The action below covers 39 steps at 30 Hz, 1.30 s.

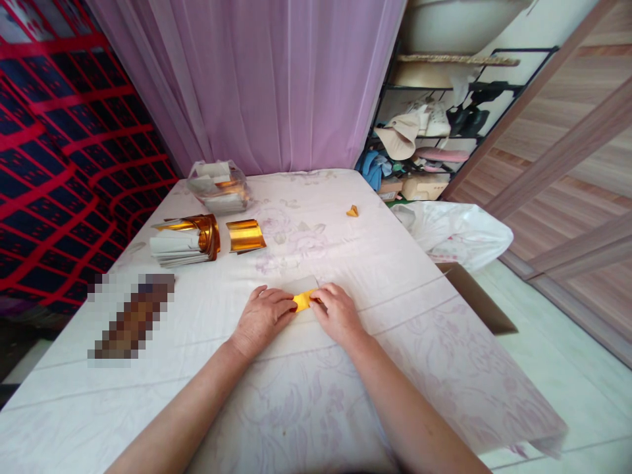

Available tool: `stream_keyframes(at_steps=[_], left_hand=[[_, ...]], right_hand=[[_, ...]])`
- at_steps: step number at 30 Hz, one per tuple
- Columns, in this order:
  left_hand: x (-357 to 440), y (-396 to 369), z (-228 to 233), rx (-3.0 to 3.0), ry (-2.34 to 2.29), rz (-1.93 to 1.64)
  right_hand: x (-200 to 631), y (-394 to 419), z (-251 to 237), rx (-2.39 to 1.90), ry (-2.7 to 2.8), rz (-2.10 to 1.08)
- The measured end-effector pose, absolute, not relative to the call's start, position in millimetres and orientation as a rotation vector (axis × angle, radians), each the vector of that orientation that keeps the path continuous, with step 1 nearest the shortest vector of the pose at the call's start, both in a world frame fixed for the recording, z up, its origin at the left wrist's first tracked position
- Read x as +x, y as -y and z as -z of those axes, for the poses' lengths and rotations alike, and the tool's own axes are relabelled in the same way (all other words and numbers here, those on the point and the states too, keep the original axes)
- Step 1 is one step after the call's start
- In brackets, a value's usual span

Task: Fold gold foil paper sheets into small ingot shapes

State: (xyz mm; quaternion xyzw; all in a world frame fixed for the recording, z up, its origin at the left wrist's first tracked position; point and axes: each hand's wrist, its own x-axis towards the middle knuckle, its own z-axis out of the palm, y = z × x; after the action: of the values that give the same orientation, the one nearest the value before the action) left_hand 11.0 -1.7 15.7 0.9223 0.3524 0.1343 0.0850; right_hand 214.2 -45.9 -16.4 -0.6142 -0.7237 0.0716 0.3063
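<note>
Hands meet at frame centre on the table [306, 395]: left hand [261, 317] and right hand [338, 313] both pinch a gold paper [303, 301] between their fingertips. Farther, upper left, foil stacks [197, 238]; upper centre, a folded piece [352, 211].

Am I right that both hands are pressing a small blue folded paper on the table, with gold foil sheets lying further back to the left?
Not quite: the folded paper is yellow-orange, not blue, as the head view shows. The rest holds: the left hand and right hand both press it on the table, and the gold foil sheets lie further back to the left.
</note>
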Motion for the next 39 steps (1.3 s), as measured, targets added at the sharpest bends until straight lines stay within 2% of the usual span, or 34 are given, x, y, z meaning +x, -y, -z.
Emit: stream_keyframes(at_steps=[16, 29, 39], left_hand=[[23, 12, -11, 2.766, -1.218, -0.520], [19, 7, -8, 2.658, -1.295, -0.627], [23, 12, -3, 2.527, -1.322, -0.616]], right_hand=[[206, 46, 5, -1.540, 2.181, -0.133], [203, 50, 3, -1.579, 2.070, -0.194], [197, 53, 2, -1.763, 1.981, -0.151]])
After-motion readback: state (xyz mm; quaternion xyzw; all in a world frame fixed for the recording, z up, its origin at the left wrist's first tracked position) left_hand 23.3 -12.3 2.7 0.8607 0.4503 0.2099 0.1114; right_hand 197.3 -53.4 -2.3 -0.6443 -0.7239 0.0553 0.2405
